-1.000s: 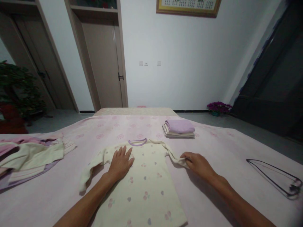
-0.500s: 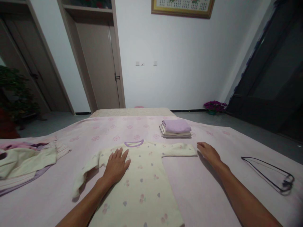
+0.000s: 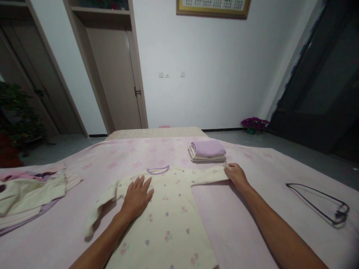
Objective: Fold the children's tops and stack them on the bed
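Observation:
A cream long-sleeved shirt (image 3: 171,209) with hearts, cherries and a lilac neckband lies spread on the pink cloth (image 3: 241,239). My left hand (image 3: 137,197) rests flat on its chest near the left shoulder, fingers apart. At the far end of the right sleeve, my right hand (image 3: 236,175) pinches the cuff, which is slightly raised. The left sleeve bends down toward me and is rumpled. Just behind the right sleeve sits a stack of folded clothes (image 3: 209,149), lilac on top and cream below.
A loose heap of clothes (image 3: 30,194) lies at the left edge. On the right is a black wire frame (image 3: 318,201), perhaps a hanger. Beyond the cloth are a door (image 3: 114,74), a white wall and a pot of purple flowers (image 3: 254,124).
My right hand has moved left and slightly up onto the sleeve end and closed on the cuff, lifting it a little. My left hand stays in place on the shirt.

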Demonstrator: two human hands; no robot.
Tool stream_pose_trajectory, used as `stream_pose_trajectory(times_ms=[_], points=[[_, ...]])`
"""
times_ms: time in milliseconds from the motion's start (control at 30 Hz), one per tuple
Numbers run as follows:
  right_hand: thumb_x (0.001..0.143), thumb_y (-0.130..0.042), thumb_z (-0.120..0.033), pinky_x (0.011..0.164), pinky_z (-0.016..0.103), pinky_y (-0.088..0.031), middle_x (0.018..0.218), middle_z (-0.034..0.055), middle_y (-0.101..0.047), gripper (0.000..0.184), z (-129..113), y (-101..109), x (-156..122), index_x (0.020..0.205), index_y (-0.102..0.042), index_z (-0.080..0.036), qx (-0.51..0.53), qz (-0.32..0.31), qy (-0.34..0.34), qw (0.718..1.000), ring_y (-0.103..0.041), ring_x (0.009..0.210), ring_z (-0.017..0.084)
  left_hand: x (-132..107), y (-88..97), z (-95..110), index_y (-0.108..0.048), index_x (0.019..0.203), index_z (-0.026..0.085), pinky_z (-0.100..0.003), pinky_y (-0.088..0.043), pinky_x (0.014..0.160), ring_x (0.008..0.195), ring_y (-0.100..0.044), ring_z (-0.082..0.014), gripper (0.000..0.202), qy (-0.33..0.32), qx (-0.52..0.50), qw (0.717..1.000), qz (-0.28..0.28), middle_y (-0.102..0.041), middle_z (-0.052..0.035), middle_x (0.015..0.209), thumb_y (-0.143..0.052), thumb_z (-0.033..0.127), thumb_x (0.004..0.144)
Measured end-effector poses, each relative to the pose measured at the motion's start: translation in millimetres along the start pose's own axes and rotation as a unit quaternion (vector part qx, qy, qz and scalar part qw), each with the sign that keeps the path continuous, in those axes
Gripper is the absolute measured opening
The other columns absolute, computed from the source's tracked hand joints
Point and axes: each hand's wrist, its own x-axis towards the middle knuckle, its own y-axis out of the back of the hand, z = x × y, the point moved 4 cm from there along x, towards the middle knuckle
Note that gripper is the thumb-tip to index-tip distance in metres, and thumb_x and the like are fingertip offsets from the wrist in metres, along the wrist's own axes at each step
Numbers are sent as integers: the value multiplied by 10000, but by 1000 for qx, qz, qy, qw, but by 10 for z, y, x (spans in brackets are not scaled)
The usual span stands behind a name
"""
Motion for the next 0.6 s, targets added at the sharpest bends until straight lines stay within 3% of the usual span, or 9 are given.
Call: stream_pose_trajectory(times_ms=[200, 333, 400, 500, 600], points=[[766, -567, -177, 802, 338, -471, 1155, 150, -684, 577, 144, 173, -76, 1342, -551, -147, -77, -27, -21, 996, -657, 976, 276, -1, -9, 0, -439, 1499, 223, -496, -232, 1170, 1455, -326, -323, 553, -2, 3, 1000, 0, -403, -143, 1558, -377, 449, 998], [859, -487, -198, 973, 441, -431, 1346, 213, -577, 577, -256, 256, -248, 1431, -481, -123, -199, 12, 62, 978, -563, 1199, 345, -6, 2, 14, -448, 1493, 227, -490, -233, 1170, 1453, -330, -320, 550, 0, 5, 1000, 1, -412, -141, 1554, -383, 452, 996], [938, -399, -258, 1073, 430, -376, 1434, 211, -516, 551, -591, 142, -431, 1462, -443, -94, -183, -18, 134, 974, -501, 1296, 324, -10, 13, 20, -450, 1492, 228, -489, -234, 1169, 1451, -334, -321, 547, 2, 7, 1000, 1, -419, -140, 1549, -391, 444, 993], [1003, -291, -349, 1193, 408, -236, 1571, 211, -343, 603, -1067, -240, -832, 1508, -359, -27, -120, -153, 259, 946, -309, 1460, 290, -15, 27, 17, -448, 1493, 229, -494, -230, 1172, 1450, -337, -318, 542, 1, 4, 1000, 1, -419, -140, 1549, -388, 431, 993], [1019, -243, -481, 1213, 406, -194, 1609, 170, -267, 674, -1297, -579, -1163, 1542, -314, -61, -103, -228, 309, 918, -229, 1497, 264, -17, 31, 4, -447, 1495, 230, -495, -231, 1174, 1454, -331, -318, 543, -3, -6, 1000, -3, -415, -139, 1552, -378, 432, 995]])
